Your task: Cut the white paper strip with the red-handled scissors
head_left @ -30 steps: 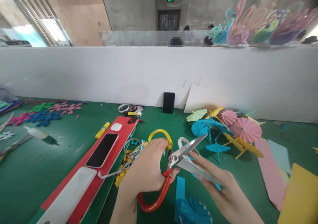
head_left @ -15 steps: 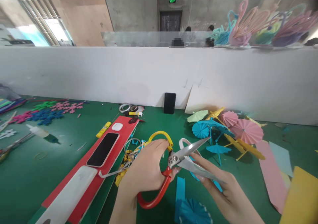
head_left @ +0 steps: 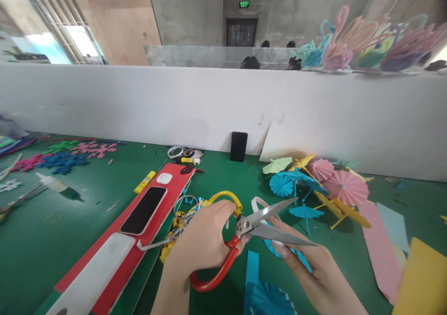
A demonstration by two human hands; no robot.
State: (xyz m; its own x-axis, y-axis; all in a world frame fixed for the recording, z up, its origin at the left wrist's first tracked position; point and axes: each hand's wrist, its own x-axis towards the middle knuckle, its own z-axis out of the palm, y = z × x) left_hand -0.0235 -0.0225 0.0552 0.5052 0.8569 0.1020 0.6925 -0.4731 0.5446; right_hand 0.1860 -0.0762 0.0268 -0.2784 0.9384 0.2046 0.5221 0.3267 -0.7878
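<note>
My left hand (head_left: pixel 204 233) is wrapped round a pair of scissors (head_left: pixel 246 224) with one yellow and one red handle; the blades stand apart and point right. Close to the blades, my right hand (head_left: pixel 314 263) pinches a blue paper piece (head_left: pixel 304 260), mostly hidden by fingers and blade. A white looped strip (head_left: pixel 256 204) rises behind the scissors at my right fingertips; whether it is also gripped I cannot tell. Below lie a blue paper strip (head_left: pixel 251 270) and a pleated blue paper disc (head_left: pixel 270 301).
Small paper umbrellas (head_left: pixel 344 189) crowd the right side, beside pink paper (head_left: pixel 379 254) and yellow paper (head_left: pixel 424 277). At left, a red board (head_left: pixel 111 254) carries a phone (head_left: pixel 144 211) and a white case. A black phone (head_left: pixel 239 146) leans against the white partition (head_left: pixel 139 105).
The view has tilted slightly. The scissors and both hands stay nearly in place, with the blades a little apart as before.
</note>
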